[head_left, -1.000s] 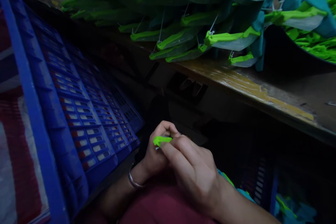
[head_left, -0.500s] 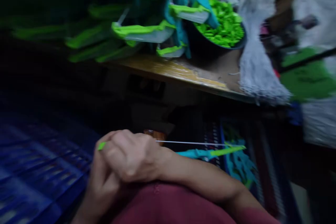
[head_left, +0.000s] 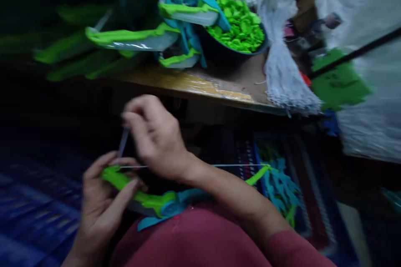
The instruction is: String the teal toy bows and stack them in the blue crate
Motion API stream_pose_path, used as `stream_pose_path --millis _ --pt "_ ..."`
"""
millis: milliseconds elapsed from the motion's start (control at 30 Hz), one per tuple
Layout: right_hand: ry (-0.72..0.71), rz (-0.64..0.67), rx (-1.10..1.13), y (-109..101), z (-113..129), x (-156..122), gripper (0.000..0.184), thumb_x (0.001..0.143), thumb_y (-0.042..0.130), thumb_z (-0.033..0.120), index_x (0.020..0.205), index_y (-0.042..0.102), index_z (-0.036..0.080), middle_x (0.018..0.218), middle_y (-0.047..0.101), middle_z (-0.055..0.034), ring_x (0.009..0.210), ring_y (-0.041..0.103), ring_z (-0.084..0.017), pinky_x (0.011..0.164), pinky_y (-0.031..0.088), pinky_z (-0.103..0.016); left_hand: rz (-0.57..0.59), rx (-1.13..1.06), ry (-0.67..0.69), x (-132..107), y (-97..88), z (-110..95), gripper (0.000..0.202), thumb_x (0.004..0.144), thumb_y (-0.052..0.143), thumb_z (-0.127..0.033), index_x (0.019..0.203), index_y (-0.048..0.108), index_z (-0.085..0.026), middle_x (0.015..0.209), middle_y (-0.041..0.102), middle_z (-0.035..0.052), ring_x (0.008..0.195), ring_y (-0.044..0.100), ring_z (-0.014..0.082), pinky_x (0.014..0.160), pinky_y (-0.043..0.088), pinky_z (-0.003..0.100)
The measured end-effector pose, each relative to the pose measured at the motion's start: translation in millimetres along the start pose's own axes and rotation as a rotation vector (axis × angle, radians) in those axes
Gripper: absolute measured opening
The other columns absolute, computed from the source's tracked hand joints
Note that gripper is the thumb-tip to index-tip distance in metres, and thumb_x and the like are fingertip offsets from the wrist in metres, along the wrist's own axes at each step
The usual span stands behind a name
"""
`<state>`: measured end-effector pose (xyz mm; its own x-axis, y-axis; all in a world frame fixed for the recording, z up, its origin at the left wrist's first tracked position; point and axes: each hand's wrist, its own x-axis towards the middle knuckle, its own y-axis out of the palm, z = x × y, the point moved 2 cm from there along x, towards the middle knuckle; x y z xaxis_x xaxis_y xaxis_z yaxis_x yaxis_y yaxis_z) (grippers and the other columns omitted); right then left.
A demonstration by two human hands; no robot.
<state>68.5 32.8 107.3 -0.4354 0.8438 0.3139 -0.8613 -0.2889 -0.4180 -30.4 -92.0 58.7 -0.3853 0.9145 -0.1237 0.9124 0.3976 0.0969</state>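
Note:
A toy bow (head_left: 153, 202) of bright green and teal plastic lies across my front, touching the red shirt, its middle partly behind my right forearm. A thin white string (head_left: 234, 165) runs straight between its two ends. My left hand (head_left: 100, 204) grips the bow's green left end between thumb and fingers. Above it my right hand (head_left: 156, 137) is closed in a pinch on the loose end of the string, which stretches slanting up from the green tip. The right fingertips are slightly blurred.
Ahead is a table edge (head_left: 200, 85) with green, clear and teal plastic pieces (head_left: 134, 37). A dark bowl (head_left: 266, 44) of small green parts (head_left: 238, 25) and a bundle of white strings (head_left: 282, 79) sit there. A blue crate (head_left: 31, 225) stands left; teal-and-green pieces (head_left: 282, 187) lie at right.
My hands were together over the bow's left end. Now my right hand has risen away, drawing the string end up, and the left hand and green end show. The view has shifted rightward.

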Motion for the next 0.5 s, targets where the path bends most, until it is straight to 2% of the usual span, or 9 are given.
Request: stream_pose_path --millis 100,167,233,367,500 --pt "0.172 -0.142 0.331 12.3 -32.0 -1.9 0.018 0.104 0.046 0.028 0.091 0.052 0.018 0.081 0.059 0.0011 0.071 0.058 -0.009 0.068 0.050 -0.022 0.080 -0.007 -0.008 2.1 -12.9 -5.3 0.034 0.087 0.076 -0.023 0.116 0.059 -0.025 0.119 0.065 0.0052 0.067 0.070 0.0145 0.063 0.060 0.028" --pt "0.267 -0.148 0.450 20.4 -46.2 -8.3 0.016 0.100 0.052 0.028 0.087 0.052 0.019 0.075 0.058 0.0029 0.067 0.057 -0.010 0.065 0.048 -0.022 0.120 -0.063 -0.024 9.6 -14.7 0.3 0.021 0.092 0.071 -0.029 0.110 0.062 -0.023 0.108 0.067 0.0047 0.063 0.070 0.0151 0.058 0.058 0.028" --pt "0.290 -0.144 0.484 22.6 -50.8 -14.8 0.015 0.099 0.053 0.028 0.087 0.054 0.019 0.075 0.058 0.0026 0.067 0.057 -0.010 0.065 0.048 -0.023 0.068 -0.123 -0.076 16.2 -14.6 8.7 0.017 0.095 0.069 -0.034 0.104 0.063 -0.021 0.091 0.067 0.0015 0.057 0.068 0.0148 0.051 0.055 0.026" --pt "0.208 -0.132 0.395 14.2 -39.3 -24.2 0.013 0.102 0.051 0.023 0.090 0.056 0.019 0.086 0.060 -0.0002 0.076 0.059 -0.011 0.073 0.049 -0.026 -0.072 -0.121 -0.167 19.1 -11.0 18.1 0.022 0.092 0.074 -0.038 0.099 0.065 -0.019 0.073 0.066 -0.0021 0.050 0.062 0.0125 0.048 0.051 0.023" --pt "0.000 0.030 0.310 8.9 -18.4 -36.1 0.011 0.101 0.052 0.015 0.091 0.056 0.019 0.108 0.063 -0.0058 0.100 0.062 -0.014 0.088 0.049 -0.029 -0.081 -0.131 -0.156 16.9 -9.0 18.0 0.021 0.093 0.073 -0.038 0.095 0.066 -0.018 0.067 0.065 -0.0027 0.045 0.058 0.0101 0.046 0.047 0.020"
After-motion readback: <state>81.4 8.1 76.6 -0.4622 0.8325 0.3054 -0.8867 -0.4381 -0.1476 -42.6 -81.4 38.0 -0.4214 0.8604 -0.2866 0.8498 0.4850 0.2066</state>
